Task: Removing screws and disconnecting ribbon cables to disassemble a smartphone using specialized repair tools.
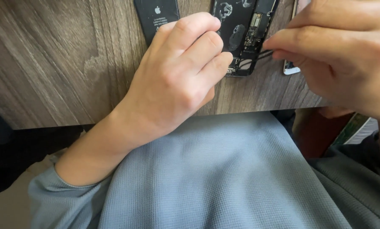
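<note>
Nearest the camera lies a grey-blue waffle-knit top (224, 178), its sleeve pushed up the left forearm. Beyond it, the left hand (177, 76) rests on the wood-grain table (50, 63), fingers (209, 46) curled narrow against the lower edge of an opened black phone body (243, 29) (its inner parts exposed). The right hand (342, 46) pinches thin black tweezers (264, 54), tips at the phone's lower right. Farther left lies a black battery (156, 17).
</note>
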